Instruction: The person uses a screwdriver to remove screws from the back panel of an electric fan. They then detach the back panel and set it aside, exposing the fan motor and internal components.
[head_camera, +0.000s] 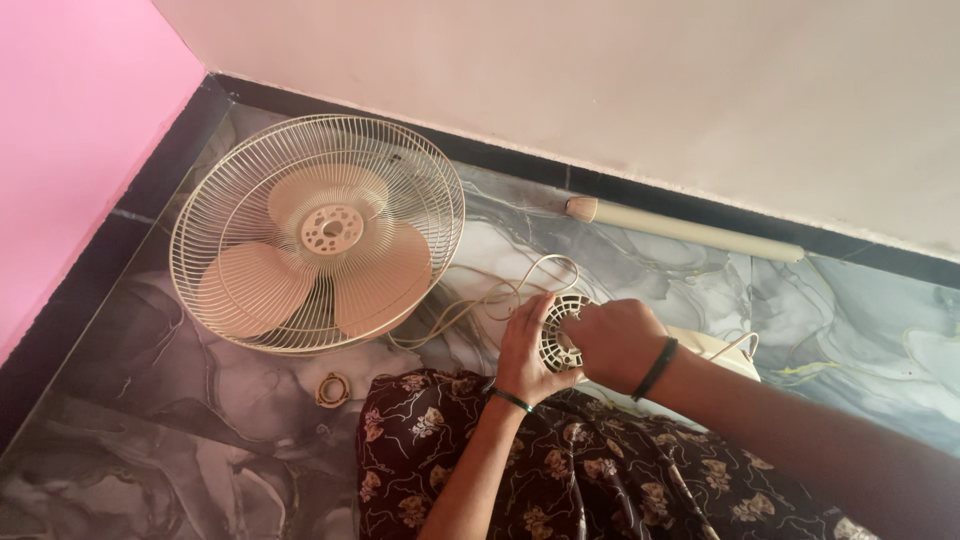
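Cream vented motor cover (560, 335), right of the fan cage (317, 232), is clasped by left hand (525, 352) and right hand (612, 342); steady support looks wise.

Both hands meet on a cream vented motor housing (560, 335) above a lap draped in dark floral cloth (560, 470). The left hand (525, 350) cups its near side; the right hand (615, 343) closes over its far side. A pale cord (500, 295) loops on the marbled floor (150, 420) just beside them. Further left lie a round wire fan cage (317, 232) with three blades inside, and a small ring nut (333, 389). A cream pole (680, 228) lies along the wall.
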